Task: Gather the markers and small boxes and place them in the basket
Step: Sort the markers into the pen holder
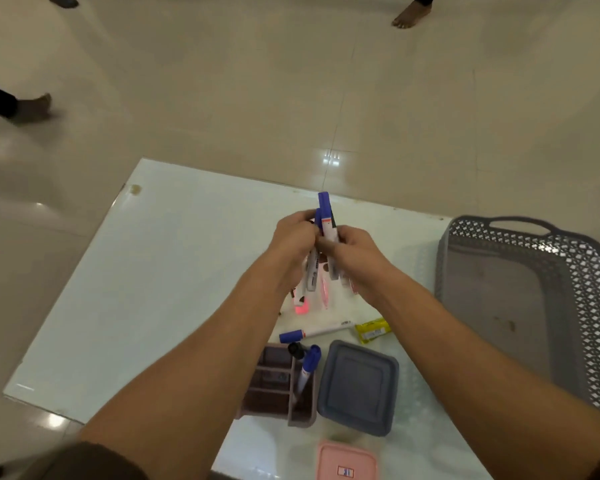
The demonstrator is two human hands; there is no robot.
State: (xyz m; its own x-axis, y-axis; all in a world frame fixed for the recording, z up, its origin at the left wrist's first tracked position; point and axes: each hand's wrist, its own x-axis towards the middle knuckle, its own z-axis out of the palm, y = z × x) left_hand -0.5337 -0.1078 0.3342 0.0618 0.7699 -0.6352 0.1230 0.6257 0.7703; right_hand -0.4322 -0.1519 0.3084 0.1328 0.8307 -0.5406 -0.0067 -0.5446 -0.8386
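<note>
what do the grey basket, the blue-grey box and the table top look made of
Grey basket: moulded plastic, matte, judging by its perforated lattice walls and moulded handle. Blue-grey box: plastic too, smooth, slightly satin, with a stepped moulded lid. Table top: a glossy white sheet, perhaps glass or laminate; it mirrors light, but which is unclear.

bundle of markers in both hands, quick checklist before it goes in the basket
1. Grip on the bundle of blue-capped white markers by left hand and right hand: ok.
2. Grey perforated plastic basket has room: ok.
3. Every marker gathered: not ok; a blue-capped marker lies on the white table, two stand in the brown plastic holder.
4. Small yellow box gathered: not ok.
5. No marker slipping from the bundle: cannot tell.
</note>
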